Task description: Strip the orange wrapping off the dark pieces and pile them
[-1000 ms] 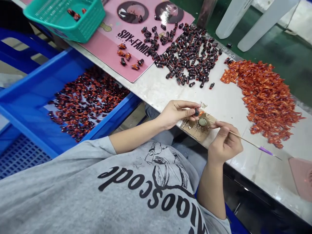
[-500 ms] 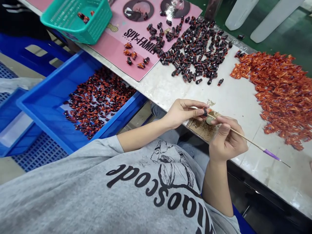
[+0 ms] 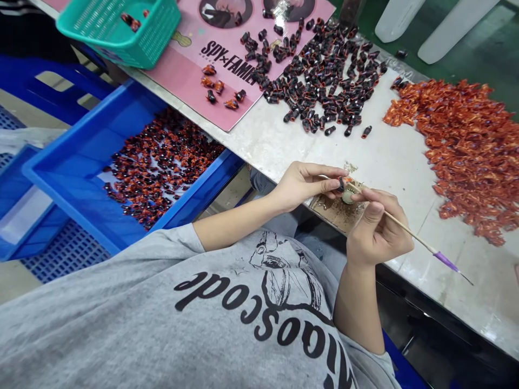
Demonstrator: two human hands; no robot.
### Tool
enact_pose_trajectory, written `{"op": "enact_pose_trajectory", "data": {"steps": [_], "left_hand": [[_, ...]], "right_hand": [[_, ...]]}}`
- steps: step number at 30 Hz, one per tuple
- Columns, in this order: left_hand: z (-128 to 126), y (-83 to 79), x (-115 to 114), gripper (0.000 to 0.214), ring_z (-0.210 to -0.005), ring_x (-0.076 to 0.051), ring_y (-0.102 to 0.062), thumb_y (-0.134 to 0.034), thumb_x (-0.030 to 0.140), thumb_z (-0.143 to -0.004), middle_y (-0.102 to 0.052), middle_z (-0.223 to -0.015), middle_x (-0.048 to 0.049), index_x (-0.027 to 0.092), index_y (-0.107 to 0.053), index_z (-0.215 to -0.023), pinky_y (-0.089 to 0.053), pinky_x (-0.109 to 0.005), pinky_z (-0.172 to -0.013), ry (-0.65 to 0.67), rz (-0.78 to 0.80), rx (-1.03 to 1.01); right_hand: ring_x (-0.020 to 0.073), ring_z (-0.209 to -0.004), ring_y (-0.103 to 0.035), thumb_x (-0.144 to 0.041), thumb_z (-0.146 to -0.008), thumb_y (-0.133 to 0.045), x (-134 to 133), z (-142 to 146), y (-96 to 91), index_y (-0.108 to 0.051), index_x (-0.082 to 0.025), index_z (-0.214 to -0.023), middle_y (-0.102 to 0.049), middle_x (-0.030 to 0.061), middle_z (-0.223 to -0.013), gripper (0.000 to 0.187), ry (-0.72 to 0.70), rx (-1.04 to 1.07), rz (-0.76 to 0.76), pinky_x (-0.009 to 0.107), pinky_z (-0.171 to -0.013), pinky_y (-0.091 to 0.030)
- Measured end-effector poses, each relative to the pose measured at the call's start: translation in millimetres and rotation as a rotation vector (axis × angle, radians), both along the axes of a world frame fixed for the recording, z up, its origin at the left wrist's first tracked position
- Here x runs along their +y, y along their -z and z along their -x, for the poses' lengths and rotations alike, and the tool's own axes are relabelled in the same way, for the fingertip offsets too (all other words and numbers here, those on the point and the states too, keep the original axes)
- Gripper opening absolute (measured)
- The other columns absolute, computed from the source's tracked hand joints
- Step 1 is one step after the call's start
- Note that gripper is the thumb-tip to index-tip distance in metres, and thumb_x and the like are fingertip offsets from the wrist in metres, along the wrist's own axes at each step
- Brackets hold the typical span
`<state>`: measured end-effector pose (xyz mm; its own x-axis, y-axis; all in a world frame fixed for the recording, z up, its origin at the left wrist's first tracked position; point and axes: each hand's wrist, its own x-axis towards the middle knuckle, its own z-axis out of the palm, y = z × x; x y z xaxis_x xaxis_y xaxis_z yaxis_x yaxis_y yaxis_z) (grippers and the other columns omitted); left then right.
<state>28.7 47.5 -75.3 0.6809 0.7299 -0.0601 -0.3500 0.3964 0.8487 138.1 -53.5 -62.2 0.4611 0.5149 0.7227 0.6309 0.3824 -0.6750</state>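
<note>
White table (image 3: pixel 397 151) carries an orange heap (image 3: pixel 466 156) and a dark heap (image 3: pixel 324 92), blue tray (image 3: pixel 81 129) holds many pieces (image 3: pixel 162 167), left hand (image 3: pixel 308 186) pinches one small piece (image 3: pixel 341 185), right hand (image 3: pixel 377 232) grips a thin stick (image 3: pixel 409 231).

I saw a plastic tray (image 3: pixel 81 156) of small capsules (image 3: pixel 162 167) left of the bench (image 3: pixel 389 140); on it, a basket (image 3: pixel 117 29) sat on a printed mat (image 3: pixel 239 102), more capsules (image 3: pixel 324 92) beside that, and what looked like crinkled wrappers (image 3: pixel 458 151) furthest right.

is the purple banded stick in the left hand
No, the right hand holds the stick, while the left hand pinches a small dark piece.
</note>
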Motion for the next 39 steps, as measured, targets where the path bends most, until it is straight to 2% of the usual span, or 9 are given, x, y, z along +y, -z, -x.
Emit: {"op": "enact_pose_trajectory", "data": {"steps": [8,14,22,30,33,35,37,39], "left_hand": [[0,1.8,-1,0.032,-0.066,-0.01,-0.072,-0.093,0.036,-0.063,-0.08,-0.085,-0.0029,0.021,-0.083,-0.089,-0.061,-0.022,-0.069,0.004,-0.015,-0.024],[1,3.6,-2,0.032,-0.07,-0.011,-0.071,-0.091,0.037,-0.066,-0.081,-0.092,-0.0048,0.021,-0.083,-0.092,-0.061,-0.024,-0.071,0.008,-0.052,-0.015],[1,2.2,-2,0.034,-0.068,-0.011,-0.071,-0.091,0.039,-0.066,-0.081,-0.091,-0.0056,0.02,-0.083,-0.093,-0.061,-0.024,-0.072,0.006,-0.069,-0.008],[0,0.8,-3,0.03,-0.073,-0.012,-0.073,-0.091,0.037,-0.066,-0.081,-0.089,-0.0048,0.021,-0.083,-0.09,-0.061,-0.023,-0.07,0.006,-0.042,-0.033],[0,0.1,-3,0.03,-0.072,-0.012,-0.073,-0.092,0.037,-0.065,-0.081,-0.089,-0.0049,0.021,-0.083,-0.088,-0.061,-0.023,-0.069,0.015,-0.037,-0.039],[0,-0.7,-4,0.03,-0.074,-0.013,-0.073,-0.092,0.037,-0.064,-0.081,-0.09,-0.0053,0.021,-0.083,-0.087,-0.062,-0.024,-0.07,0.016,-0.038,-0.047],[1,-1.7,-5,0.032,-0.075,-0.014,-0.074,-0.093,0.038,-0.063,-0.081,-0.091,-0.0062,0.02,-0.083,-0.086,-0.063,-0.025,-0.07,0.004,-0.045,-0.048],[1,-2.6,-6,0.033,-0.075,-0.015,-0.074,-0.093,0.039,-0.061,-0.081,-0.091,-0.0069,0.018,-0.082,-0.084,-0.063,-0.026,-0.07,-0.007,-0.046,-0.035]], "right_hand": [[0.0181,-0.078,-0.071,-0.025,-0.098,-0.057,1,0,0.4,-0.073,-0.024,-0.104,-0.074,0.0006,-0.081,0.017,-0.006,0.002,0.031,0.038,-0.076,-0.057],[0.0169,-0.078,-0.071,-0.023,-0.097,-0.057,2,-1,3.3,-0.073,-0.025,-0.104,-0.073,-0.0001,-0.082,0.017,-0.017,-0.008,0.046,0.038,-0.077,-0.057],[0.017,-0.077,-0.071,-0.022,-0.097,-0.057,1,-1,4.7,-0.073,-0.025,-0.104,-0.073,-0.0006,-0.083,0.018,-0.016,-0.012,0.052,0.038,-0.077,-0.058],[0.0166,-0.077,-0.069,-0.024,-0.099,-0.055,2,0,0.4,-0.072,-0.023,-0.103,-0.071,-0.0003,-0.081,0.018,0.053,-0.036,-0.056,0.035,-0.075,-0.054],[0.0173,-0.075,-0.071,-0.03,-0.101,-0.05,-3,-2,0.6,-0.07,-0.024,-0.109,-0.072,-0.0006,-0.081,0.022,0.145,-0.044,-0.091,0.033,-0.068,-0.051],[0.0182,-0.072,-0.071,-0.035,-0.103,-0.045,-12,-15,2.4,-0.067,-0.023,-0.111,-0.072,-0.0007,-0.081,0.026,0.264,-0.056,-0.119,0.033,-0.063,-0.049],[0.0194,-0.071,-0.071,-0.04,-0.104,-0.041,-27,-43,4.5,-0.065,-0.022,-0.101,-0.072,-0.0005,-0.08,0.03,0.43,-0.087,-0.134,0.035,-0.064,-0.049],[0.0191,-0.07,-0.068,-0.043,-0.103,-0.041,-46,-82,5.3,-0.059,-0.023,-0.085,-0.069,-0.0007,-0.077,0.032,0.595,-0.162,-0.112,0.037,-0.067,-0.05]]}}
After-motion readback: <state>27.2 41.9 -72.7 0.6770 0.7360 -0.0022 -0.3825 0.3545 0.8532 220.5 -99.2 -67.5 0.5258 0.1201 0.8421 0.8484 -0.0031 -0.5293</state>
